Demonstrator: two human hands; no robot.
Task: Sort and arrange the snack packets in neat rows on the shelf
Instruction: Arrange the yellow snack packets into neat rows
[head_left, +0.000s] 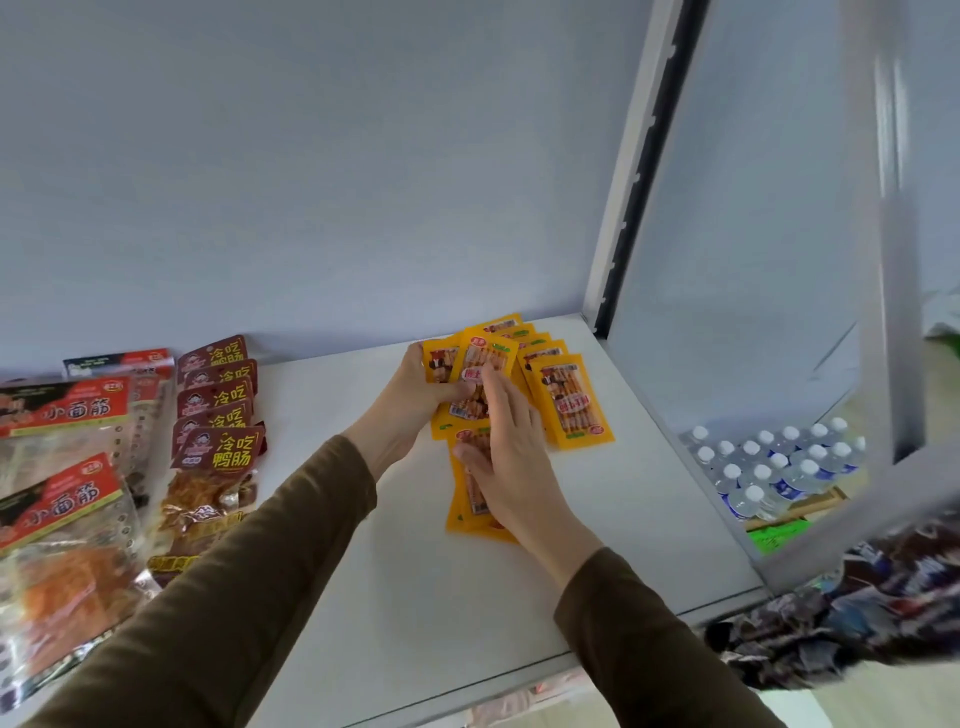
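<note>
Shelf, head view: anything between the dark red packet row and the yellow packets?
Only the left hand and its sleeve cross it; otherwise bare white shelf.

Pale blue wall (311, 156), white slotted upright (631, 171), bottled water (774, 467) below right.
</note>
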